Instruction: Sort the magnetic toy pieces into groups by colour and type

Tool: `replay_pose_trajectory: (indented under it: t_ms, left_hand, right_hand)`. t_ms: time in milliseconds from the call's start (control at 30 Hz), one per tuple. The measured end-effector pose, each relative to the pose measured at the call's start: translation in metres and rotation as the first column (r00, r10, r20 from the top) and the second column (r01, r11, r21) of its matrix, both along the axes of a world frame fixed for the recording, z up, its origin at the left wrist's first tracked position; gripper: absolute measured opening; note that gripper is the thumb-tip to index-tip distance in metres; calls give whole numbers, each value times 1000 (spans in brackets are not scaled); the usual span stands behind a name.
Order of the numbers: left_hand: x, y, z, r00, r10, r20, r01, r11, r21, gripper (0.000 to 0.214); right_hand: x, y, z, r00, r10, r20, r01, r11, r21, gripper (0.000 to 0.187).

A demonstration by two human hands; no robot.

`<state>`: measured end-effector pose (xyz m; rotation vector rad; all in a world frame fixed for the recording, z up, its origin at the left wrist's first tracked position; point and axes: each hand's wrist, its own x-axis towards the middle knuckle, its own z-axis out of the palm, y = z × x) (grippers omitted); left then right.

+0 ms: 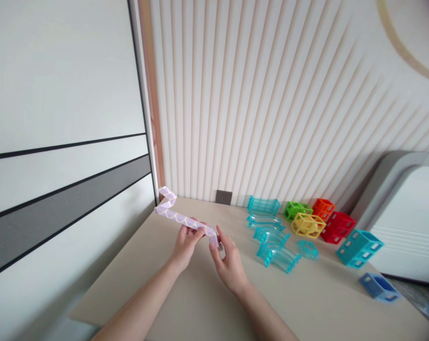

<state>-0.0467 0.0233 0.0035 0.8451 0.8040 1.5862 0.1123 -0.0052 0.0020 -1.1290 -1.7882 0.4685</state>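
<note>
A lilac and white snake puzzle (180, 218) is held up over the table, its far end bent in a zigzag at the upper left. My left hand (186, 242) grips the straight middle stretch, thumb on the near side and fingers behind. At the short bent-down end, my right hand (228, 260) has its thumb and index finger around the last segments. The fingers of that hand behind the puzzle are partly hidden.
Right of my hands, several clear teal track pieces (278, 255) lie on the beige table (200, 303). Beyond them are open-sided blocks: green (297, 210), yellow (308, 225), red (338, 227), teal (359, 248) and blue (379, 287). A ribbed wall (214, 118) with a socket (223, 197) stands behind.
</note>
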Motion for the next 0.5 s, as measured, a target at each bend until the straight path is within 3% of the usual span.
replay_pose_trajectory:
  t_ms: [133,333,500]
  left_hand:
    - [-2,0,3,998,-34,43,35,999,-23,56]
    - [-1,1,-1,998,-66,-8,66,998,11,58]
    - [-4,2,-2,996,-83,-30,84,996,35,55]
  right_hand:
    - [-2,2,2,997,73,-7,-73,994,-79,46]
    - [-5,-1,3,992,120,26,-117,989,-90,42]
    - [-4,-4,6,986,153,-65,-162,973,-168,48]
